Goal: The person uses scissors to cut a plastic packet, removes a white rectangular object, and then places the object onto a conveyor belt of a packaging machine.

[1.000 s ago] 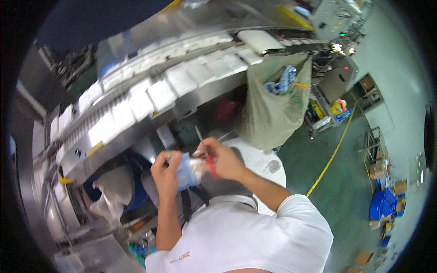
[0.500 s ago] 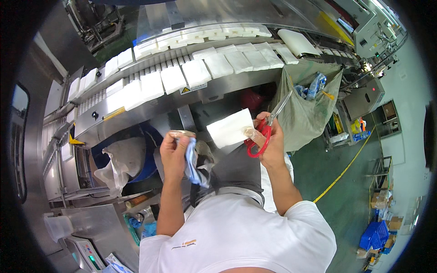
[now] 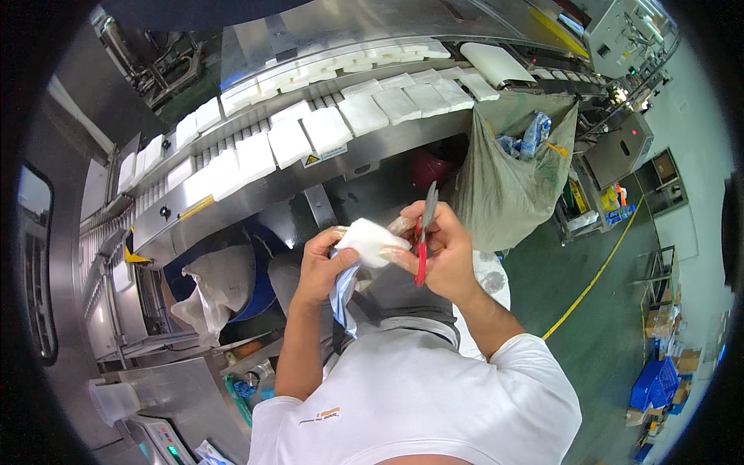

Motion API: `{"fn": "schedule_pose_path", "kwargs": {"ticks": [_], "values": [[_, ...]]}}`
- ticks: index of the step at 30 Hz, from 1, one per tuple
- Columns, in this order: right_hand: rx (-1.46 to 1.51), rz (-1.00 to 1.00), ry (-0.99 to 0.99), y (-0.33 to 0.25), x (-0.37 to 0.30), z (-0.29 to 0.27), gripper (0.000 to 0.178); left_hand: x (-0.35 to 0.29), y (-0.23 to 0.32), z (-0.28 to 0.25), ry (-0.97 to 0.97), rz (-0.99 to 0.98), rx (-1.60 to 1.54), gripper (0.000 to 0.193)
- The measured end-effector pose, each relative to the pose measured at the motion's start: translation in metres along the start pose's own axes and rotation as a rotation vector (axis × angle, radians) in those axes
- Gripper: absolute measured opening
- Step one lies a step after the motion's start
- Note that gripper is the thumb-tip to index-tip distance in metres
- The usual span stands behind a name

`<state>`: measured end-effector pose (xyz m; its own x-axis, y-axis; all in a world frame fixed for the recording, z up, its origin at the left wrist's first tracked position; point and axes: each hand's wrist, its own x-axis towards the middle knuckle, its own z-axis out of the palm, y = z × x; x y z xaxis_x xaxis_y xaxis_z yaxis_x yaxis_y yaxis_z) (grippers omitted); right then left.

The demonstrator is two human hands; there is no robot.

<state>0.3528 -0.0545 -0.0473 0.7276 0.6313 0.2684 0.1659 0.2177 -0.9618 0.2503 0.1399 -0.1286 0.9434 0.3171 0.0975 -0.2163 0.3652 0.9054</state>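
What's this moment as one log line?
left hand: white pad, blue-white film | right hand: same white pad, red-handled scissors | ahead: conveyor

Gap between scissors (image 3: 421,262) and conveyor (image 3: 395,144), sack (image 3: 502,203) at right; pale bag (image 3: 225,277) left

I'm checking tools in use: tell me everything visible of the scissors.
The scissors have red, plastic-looking handles and grey, metal-looking blades. Seen nearly edge-on, they point away from the person, below the conveyor in the picture; how far the blades are open is unclear. The right hand holds them, partly hiding the handles, beside the white pad.
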Motion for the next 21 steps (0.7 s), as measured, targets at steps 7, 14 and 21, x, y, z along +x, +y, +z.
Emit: {"fn": "schedule_pose_path", "kwargs": {"ticks": [7, 14, 21], "values": [[0.139, 0.013, 0.007, 0.010, -0.007, -0.008, 0.071, 0.003, -0.009, 0.003, 0.118, 0.037, 0.124, 0.030], [0.092, 0.245, -0.030, 0.060, -0.056, 0.011, 0.068, 0.009, -0.015, 0.043, 0.562, 0.285, 0.351, 0.022], [-0.203, 0.309, -0.038, 0.068, -0.056, -0.057, 0.047, 0.012, -0.016, 0.061, 0.644, 0.236, 0.243, 0.021]]}}
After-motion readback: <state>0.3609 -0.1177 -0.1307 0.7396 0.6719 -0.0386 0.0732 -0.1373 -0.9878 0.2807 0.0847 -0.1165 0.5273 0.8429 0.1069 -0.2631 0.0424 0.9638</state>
